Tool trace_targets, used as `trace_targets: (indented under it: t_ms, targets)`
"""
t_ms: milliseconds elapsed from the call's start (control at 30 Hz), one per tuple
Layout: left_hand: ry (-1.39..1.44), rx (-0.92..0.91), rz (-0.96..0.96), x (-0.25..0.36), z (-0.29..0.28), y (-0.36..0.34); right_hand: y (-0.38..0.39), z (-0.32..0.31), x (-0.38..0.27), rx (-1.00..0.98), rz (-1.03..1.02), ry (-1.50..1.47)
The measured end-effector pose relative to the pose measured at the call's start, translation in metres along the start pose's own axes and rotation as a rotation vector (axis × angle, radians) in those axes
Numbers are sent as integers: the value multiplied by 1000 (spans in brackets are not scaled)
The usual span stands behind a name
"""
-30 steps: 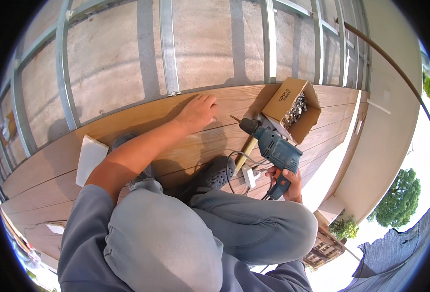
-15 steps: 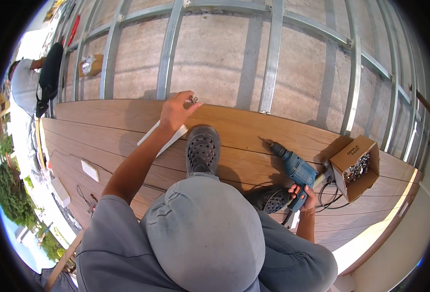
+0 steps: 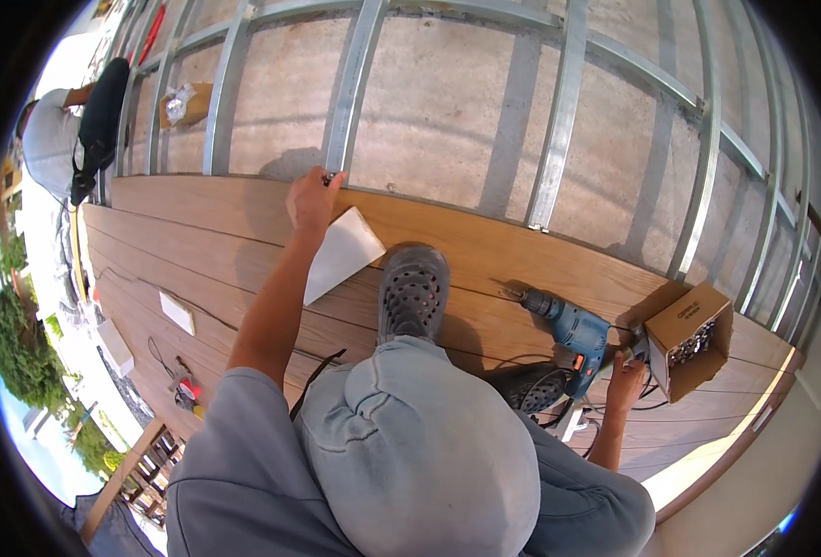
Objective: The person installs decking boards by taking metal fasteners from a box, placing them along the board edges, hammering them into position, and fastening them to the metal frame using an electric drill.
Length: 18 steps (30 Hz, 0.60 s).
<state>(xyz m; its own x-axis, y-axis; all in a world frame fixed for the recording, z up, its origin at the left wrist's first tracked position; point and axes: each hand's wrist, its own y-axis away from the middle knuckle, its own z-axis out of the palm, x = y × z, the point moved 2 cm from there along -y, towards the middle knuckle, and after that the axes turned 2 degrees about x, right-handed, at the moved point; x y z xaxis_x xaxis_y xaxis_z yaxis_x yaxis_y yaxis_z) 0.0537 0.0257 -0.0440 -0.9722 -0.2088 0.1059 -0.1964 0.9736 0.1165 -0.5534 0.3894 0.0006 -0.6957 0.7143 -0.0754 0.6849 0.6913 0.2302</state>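
"The left hand (image 3: 312, 206)?"
"Stretched forward, fingertips pinching a small metal clip (image 3: 330, 177) at the plank (image 3: 484, 234)'s edge, beside a beam (image 3: 358, 85)."
"The right hand (image 3: 627, 382)?"
"Lowered near the drill (image 3: 579, 332), fingers curled at the hammer (image 3: 640, 342); whether gripping, I cannot tell."

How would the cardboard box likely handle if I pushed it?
The box is probably heavy for its size, being loaded with small metal pieces. Its cardboard walls may flex under a hard push. Since it is open, tipping it could well spill some pieces.
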Motion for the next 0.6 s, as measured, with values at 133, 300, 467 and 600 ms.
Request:
trace_targets:
  t_ms: [133, 300, 467, 600]
  targets:
    - [22, 48, 40, -2, 0, -1, 3, 18, 11, -112, 45, -50]
    - [90, -82, -80, -1, -10, -9, 1, 26, 34, -170, 59, -241]
    - [211, -176, -67, -5, -22, -7, 27, 1, 19, -106, 313, -638]
    - [325, -192, 47, -27, -4, -14, 31, -12, 32, 343, -243, -109]
